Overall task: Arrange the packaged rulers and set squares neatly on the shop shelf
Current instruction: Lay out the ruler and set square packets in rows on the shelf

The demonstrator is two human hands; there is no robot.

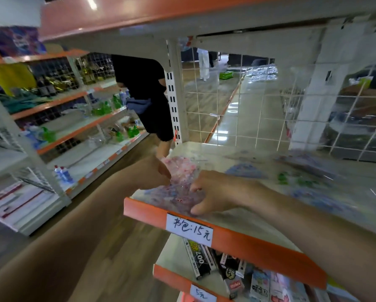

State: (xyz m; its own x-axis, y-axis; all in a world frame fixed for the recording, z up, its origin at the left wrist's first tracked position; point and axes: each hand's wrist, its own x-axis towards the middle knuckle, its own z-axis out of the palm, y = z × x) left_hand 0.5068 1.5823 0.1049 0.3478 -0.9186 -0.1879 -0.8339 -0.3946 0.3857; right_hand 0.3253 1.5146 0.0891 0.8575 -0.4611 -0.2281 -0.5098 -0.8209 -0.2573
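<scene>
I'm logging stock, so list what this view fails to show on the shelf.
Head view only.
Packet print: blurred; left hand and right hand cover its near part.
Right-side packets: motion blur, types unreadable.
Left hand's grip: fingertips hidden by the hand itself.
Lower boxes: cut off by the shelf lip and the frame edge.

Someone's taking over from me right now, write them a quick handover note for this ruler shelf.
Left hand: grips the left edge of the pink packet pile at the front left corner of the shelf.
Right hand: fingers and thumb curled on the same pile's right side.
Loose packets lie scattered further right on the shelf, blurred.
Done: one pile gathered at the corner.
Left: square that pile, then line up the scattered ones.
</scene>
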